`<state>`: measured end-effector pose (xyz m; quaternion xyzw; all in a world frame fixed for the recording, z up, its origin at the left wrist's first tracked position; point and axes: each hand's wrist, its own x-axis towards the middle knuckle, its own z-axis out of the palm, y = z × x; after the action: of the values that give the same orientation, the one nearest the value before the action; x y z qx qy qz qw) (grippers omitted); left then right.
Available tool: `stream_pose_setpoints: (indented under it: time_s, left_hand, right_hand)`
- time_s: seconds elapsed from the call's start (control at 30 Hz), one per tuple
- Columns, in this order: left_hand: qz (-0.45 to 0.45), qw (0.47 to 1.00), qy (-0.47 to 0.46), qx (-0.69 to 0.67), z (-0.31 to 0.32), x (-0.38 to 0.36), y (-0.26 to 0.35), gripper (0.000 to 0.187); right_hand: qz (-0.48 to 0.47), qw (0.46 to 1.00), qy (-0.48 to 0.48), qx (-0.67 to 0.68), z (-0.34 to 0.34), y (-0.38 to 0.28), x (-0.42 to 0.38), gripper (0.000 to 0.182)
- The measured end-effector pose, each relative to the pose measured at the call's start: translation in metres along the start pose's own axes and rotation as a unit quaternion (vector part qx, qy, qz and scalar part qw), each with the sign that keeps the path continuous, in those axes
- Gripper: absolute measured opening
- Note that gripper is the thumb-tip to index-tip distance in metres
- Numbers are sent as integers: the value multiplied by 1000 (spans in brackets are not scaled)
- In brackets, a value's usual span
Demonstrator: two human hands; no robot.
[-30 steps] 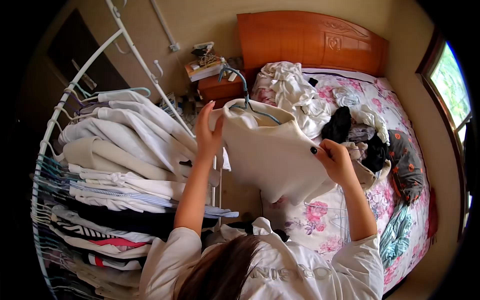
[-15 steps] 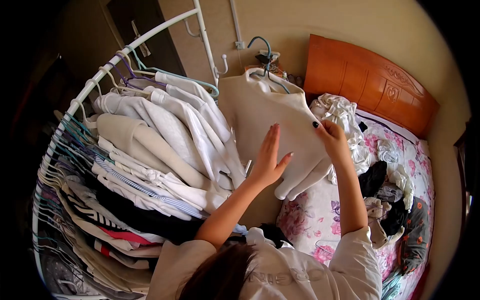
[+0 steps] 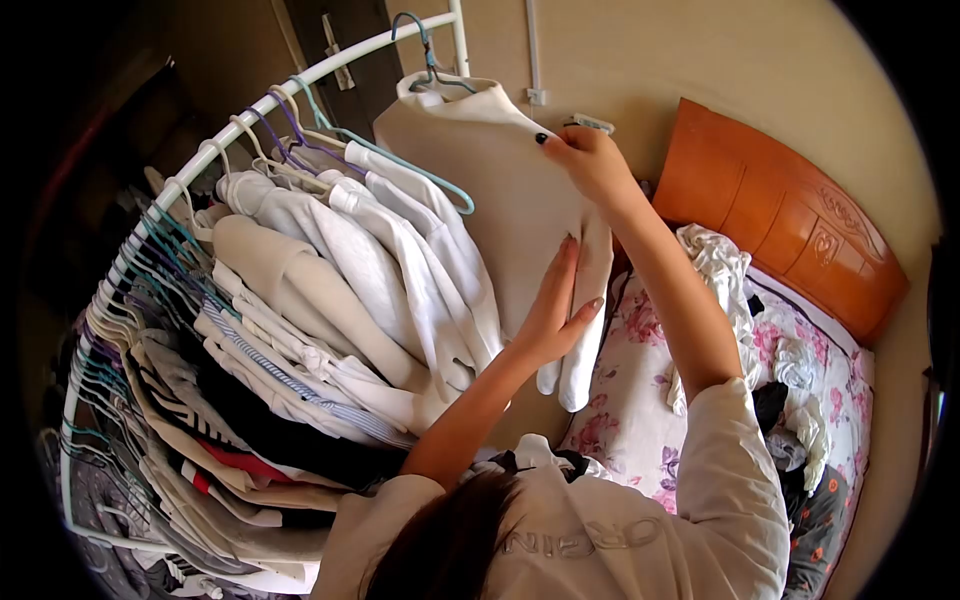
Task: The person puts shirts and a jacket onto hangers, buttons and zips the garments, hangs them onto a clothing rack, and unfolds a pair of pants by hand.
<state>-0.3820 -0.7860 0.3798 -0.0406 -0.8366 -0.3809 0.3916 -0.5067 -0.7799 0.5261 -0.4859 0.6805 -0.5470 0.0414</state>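
By end of white clothes rail (image 3: 340,60), holding cream high-neck sweater (image 3: 470,150) on teal hanger (image 3: 427,52); pinching shoulder edge w/ R hand (image 3: 590,165), laying L hand (image 3: 553,310), fingers outstretched, vs. lower side.

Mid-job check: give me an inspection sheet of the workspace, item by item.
Surface: bed with a floral sheet.
Job's things: cream garment on a blue-green hanger; the hook is by the rack's rail, whether hooked on cannot be told.
Clutter: loose clothes on the bed.
Hands: right hand pinches the garment near its shoulder; left hand is open at its lower part, contact unclear.
Cables: no loose ones seen; white conduit on the wall.
Surroundings: rack packed with hanging clothes; wooden headboard.
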Motion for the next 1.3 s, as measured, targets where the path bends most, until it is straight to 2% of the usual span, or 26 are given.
stream_pose_setpoints:
  time_s: [0.1,0.23,0.3,0.4,0.5,0.53,0.63,0.7,0.77,0.8,0.9,0.93,1.17,1.3]
  left_hand:
    - [5,999,43,-14,-6,4,-9,71]
    - [-13,998,60,-1,-8,1,-12,69]
    - [-72,995,50,-41,-8,-2,-16,68]
    - [-82,995,46,-26,-5,-8,-25,70]
    - [-99,994,43,-11,-2,-19,-29,69]
    - [-109,993,35,-12,0,-24,-33,69]
    - [-131,991,15,-14,10,-45,-45,70]
    - [-126,992,-5,-2,15,-54,-51,70]
    - [-157,987,-14,-30,20,-59,-44,71]
    - [-160,987,-22,-23,23,-61,-42,72]
    - [-158,987,-40,-12,30,-68,-45,72]
    - [-154,987,-44,-19,30,-69,-45,72]
    - [-171,983,-48,-42,24,-87,-35,73]
    - [-193,978,-66,-40,19,-90,-29,72]
  right_hand:
    - [10,1000,-18,15,28,-6,33,31]
    - [-26,999,-34,24,63,-16,62,31]
    - [-26,998,-55,24,79,-19,74,30]
    - [-51,995,-80,-8,97,-28,74,29]
    - [-77,989,-121,-23,116,0,70,28]
    - [-50,991,-124,-26,118,2,59,29]
    - [-58,989,-136,29,121,10,48,25]
    - [-50,982,-172,51,117,5,44,31]
    - [-57,975,-199,79,113,-1,35,39]
    - [-66,969,-234,40,106,-9,29,53]
    - [-138,974,-181,-20,120,-13,15,59]
    - [-110,974,-195,-38,122,-17,14,61]
    - [-147,950,-249,-119,115,-46,3,58]
    - [-169,959,-225,-29,118,-31,5,60]
